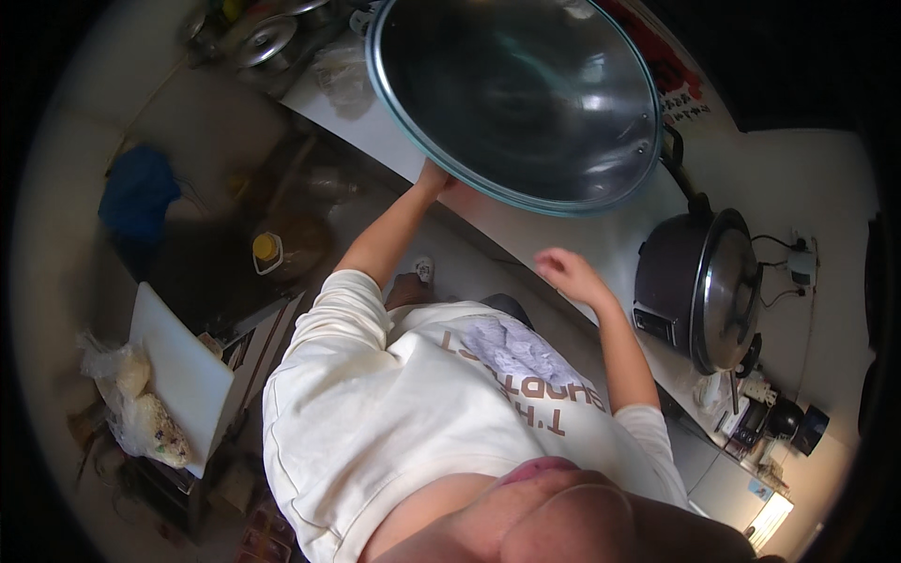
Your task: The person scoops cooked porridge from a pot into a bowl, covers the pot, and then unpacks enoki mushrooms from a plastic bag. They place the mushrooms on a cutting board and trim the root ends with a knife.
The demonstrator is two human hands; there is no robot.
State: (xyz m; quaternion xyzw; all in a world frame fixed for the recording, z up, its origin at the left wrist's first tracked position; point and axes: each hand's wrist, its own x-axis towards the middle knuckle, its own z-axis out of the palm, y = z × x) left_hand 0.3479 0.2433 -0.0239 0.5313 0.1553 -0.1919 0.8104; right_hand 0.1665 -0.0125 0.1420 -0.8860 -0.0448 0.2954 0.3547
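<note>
A large dark metal wok (514,105) with a pale blue-green rim is tilted at the top, its inside towards me. Two rivets show inside its right edge, and a dark handle is beyond them. My left hand (436,177) grips it at the lower left rim, the fingers mostly hidden behind it. Below the wok, near the white worktop's edge, my right hand (563,271) holds nothing; its fingers are loosely curled, with a gap to the thumb.
A large dark electric cooker (693,292) with a lid stands on the white worktop (598,229) at right. Left are a white board (179,380), bagged food (158,429), a yellow-capped bottle (265,246) and a blue cloth or bag (141,193). Lidded metal pots (267,42) stand upper left.
</note>
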